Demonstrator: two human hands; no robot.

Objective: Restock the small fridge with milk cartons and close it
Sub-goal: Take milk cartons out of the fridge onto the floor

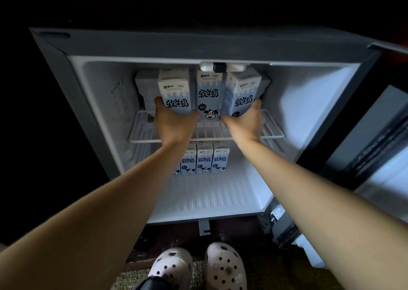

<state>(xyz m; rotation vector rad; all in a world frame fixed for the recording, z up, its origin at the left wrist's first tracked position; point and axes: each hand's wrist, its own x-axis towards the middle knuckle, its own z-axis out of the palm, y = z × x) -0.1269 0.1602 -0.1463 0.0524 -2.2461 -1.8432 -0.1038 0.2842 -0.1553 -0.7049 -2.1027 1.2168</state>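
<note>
Left hand (174,122) grips the left milk carton (174,91) low down, thumb on its left side, fingers round the right. Right hand (245,122) grips the right milk carton (242,93) the same way, near its base. Both cartons stand on the wire shelf (272,133), the right one tilted slightly outward.

Middle milk carton (209,93) stands upright between the two, touching or just beside both - neither hand is on it. More cartons sit behind at far left (143,84) and far right (266,81), partly hidden; count unclear.

Below the shelf, a lower row of cartons (204,160) stands upright, side by side, toward the far end of the fridge floor. Three are fully visible, a fourth at the left is mostly covered by the left forearm.

Small fridge (154,44) is lit inside - its door (375,135) is swung open at the right.

Near edge: white perforated clogs (225,265) on a woven mat (198,274).
</note>
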